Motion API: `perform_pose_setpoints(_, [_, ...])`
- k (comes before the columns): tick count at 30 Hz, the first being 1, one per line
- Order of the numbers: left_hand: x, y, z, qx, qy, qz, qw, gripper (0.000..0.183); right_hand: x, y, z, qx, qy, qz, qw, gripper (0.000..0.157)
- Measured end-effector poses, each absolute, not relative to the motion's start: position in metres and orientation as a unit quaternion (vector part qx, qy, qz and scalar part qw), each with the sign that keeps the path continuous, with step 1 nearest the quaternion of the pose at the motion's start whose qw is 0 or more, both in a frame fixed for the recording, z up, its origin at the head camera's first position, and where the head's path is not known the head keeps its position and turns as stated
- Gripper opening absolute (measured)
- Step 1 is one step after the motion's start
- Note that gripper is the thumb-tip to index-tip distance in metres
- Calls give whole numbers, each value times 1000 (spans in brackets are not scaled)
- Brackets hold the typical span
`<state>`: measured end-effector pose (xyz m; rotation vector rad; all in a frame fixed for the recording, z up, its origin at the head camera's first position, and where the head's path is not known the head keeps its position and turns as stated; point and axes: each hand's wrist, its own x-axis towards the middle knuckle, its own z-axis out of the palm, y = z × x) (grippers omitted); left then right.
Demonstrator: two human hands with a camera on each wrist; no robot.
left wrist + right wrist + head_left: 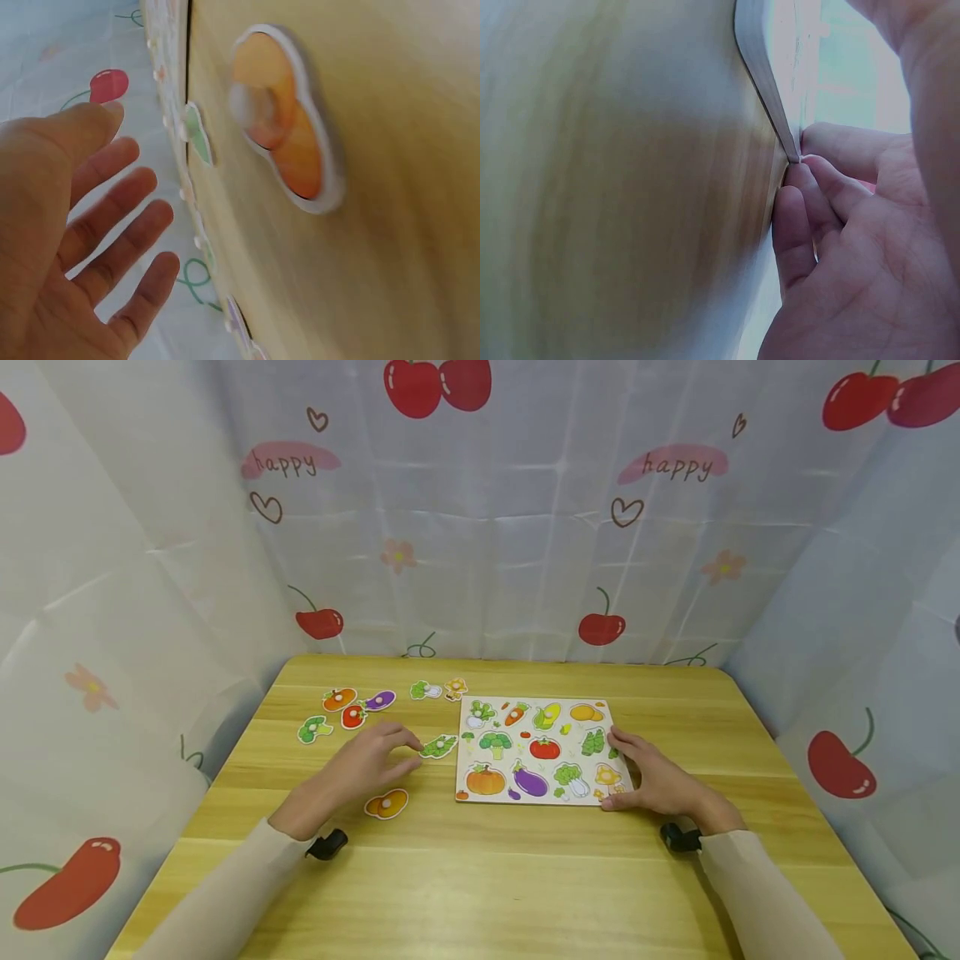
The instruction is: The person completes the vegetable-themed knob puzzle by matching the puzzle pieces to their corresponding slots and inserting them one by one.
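A wooden vegetable puzzle board (470, 758) lies flat on the table. My right hand (663, 781) grips its right side, with the thumb at the near right corner and the fingers along the edge; in the right wrist view the curled fingers (829, 199) meet the board's edge. My left hand (365, 762) hovers with spread fingers over the table, its fingertips close to a green leafy-looking knobbed piece (438, 746), left of the board. It holds nothing. Nearer to me lies an orange-brown double-lobed piece (386, 804) with a white knob, seen large in the left wrist view.
Further left lie a pumpkin piece (340, 698), a tomato piece (353, 717), an eggplant piece (380, 701) and a broccoli piece (314, 729). A bok choy piece (425, 690) and a mushroom piece (455, 689) lie behind. Printed curtains (480, 585) surround the wooden table (510, 893).
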<state>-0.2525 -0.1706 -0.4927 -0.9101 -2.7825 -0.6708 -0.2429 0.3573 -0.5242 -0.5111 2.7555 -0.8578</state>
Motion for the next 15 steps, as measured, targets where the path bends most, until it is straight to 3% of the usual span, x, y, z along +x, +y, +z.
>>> perform_pose_setpoints(15, [-238,-207,-506,-367,-910,-196,-10,18,-243,357,-524,-173,935,-289,108,132])
